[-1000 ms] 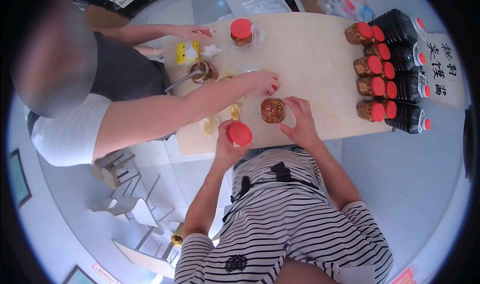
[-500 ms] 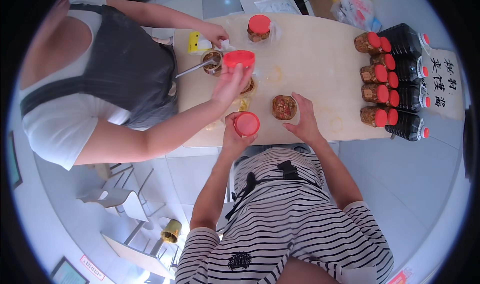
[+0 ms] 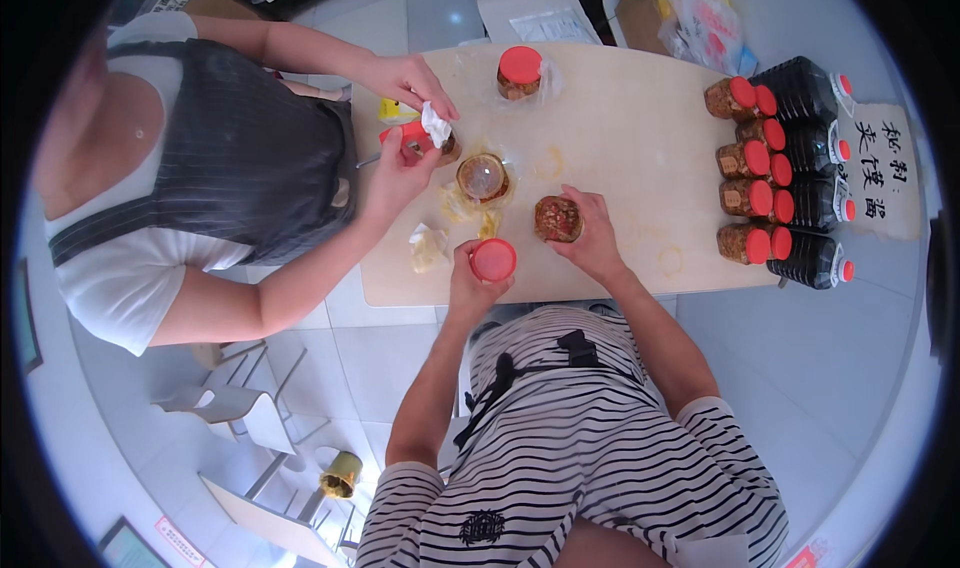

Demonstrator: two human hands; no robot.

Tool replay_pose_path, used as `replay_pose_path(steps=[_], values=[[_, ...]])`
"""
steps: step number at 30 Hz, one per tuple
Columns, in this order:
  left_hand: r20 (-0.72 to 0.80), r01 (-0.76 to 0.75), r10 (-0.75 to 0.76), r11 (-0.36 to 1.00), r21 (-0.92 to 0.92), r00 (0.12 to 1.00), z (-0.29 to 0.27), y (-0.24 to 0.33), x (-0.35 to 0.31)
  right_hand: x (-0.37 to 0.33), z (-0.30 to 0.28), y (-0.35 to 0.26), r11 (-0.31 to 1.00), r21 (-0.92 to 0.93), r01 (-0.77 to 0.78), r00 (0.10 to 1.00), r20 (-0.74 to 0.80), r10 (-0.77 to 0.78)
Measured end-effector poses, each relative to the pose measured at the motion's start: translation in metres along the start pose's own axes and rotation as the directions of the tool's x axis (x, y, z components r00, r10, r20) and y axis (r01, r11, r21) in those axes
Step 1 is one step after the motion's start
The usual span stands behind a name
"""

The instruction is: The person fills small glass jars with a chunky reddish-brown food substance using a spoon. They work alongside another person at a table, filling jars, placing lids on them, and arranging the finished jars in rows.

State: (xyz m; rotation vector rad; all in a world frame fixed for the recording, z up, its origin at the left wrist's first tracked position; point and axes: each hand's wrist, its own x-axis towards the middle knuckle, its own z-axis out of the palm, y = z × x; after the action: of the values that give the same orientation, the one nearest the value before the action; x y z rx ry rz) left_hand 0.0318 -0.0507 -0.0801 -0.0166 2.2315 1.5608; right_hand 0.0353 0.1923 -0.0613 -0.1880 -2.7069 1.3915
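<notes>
My left hand (image 3: 478, 290) grips a round red lid (image 3: 493, 260) near the table's front edge, its paler face turned up. To the right of it, my right hand (image 3: 592, 240) is wrapped round the side of a lidless glass jar (image 3: 557, 220) full of chunky red-brown sauce. The jar stands apart from the lid. Beyond my left hand is another jar (image 3: 483, 180) with a shiny top and stained plastic around it. At the left, a co-worker's hands (image 3: 408, 158) hold another red lid (image 3: 400, 138) and a white tissue (image 3: 436, 125).
A red-lidded jar (image 3: 519, 76) stands at the table's far side. Along the right edge are several red-lidded jars (image 3: 745, 198) and large dark bottles (image 3: 805, 146). Crumpled tissue (image 3: 428, 249) lies front left, a yellow pack (image 3: 396, 111) behind the co-worker's hands.
My right hand has closed round the jar, which sits slightly further left. The co-worker's lid has moved left and down, and the tissue is now against it. My left hand keeps its lid.
</notes>
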Motion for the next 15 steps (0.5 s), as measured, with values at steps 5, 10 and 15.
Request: replay_pose_path(steps=[5, 10, 15], values=[[0.001, 0.003, -0.003, 1.0, 0.011, 1.0, -0.001, -0.002, 0.0, 0.016, 0.004, -0.002, 1.0, -0.002, 0.026, 1.0, -0.014, -0.026], [-0.018, -0.02, 0.02, 1.0, -0.005, 1.0, -0.007, -0.008, 0.001, 0.034, 0.009, -0.007, 0.996, -0.054, 0.073, 0.996, -0.05, -0.076], [-0.026, -0.005, 0.004, 0.999, -0.031, 1.0, -0.007, -0.009, 0.001, 0.047, 0.006, -0.011, 0.997, -0.051, 0.063, 0.996, -0.058, -0.066]])
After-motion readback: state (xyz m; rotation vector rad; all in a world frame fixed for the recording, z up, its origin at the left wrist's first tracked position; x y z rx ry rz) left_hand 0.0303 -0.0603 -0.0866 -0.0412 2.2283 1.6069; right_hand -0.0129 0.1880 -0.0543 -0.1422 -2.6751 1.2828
